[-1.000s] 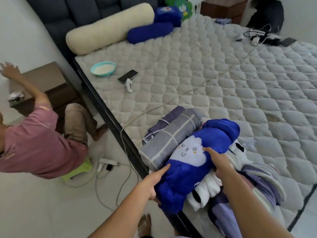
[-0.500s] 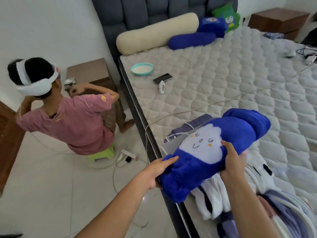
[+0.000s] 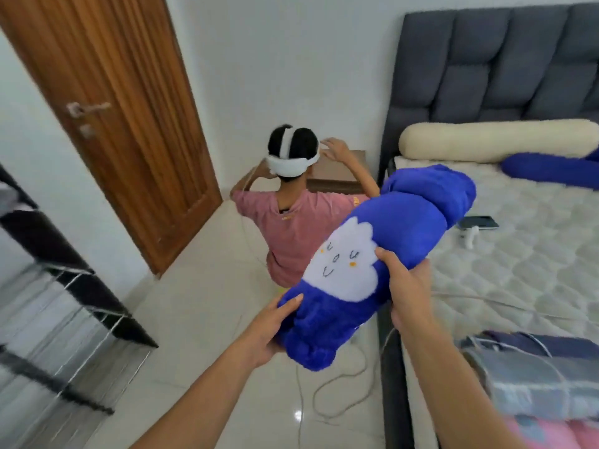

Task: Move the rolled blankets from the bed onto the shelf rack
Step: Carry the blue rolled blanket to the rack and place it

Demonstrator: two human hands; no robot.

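The rolled blue blanket (image 3: pixel 382 264), marked by a white cloud face, is now clear of the bed (image 3: pixel 525 270) and hangs over the floor, where a second ago it lay on the pile at the mattress edge; the lift is done and the carry begins. Your left hand (image 3: pixel 269 328) cups its lower end, fingers curled beneath. Your right hand (image 3: pixel 408 290) wraps its middle, thumb on top. The shelf rack (image 3: pixel 64 306) stands to your left, blurred. A grey rolled blanket (image 3: pixel 534 374) remains on the bed; a seated person (image 3: pixel 301 222) sits ahead.
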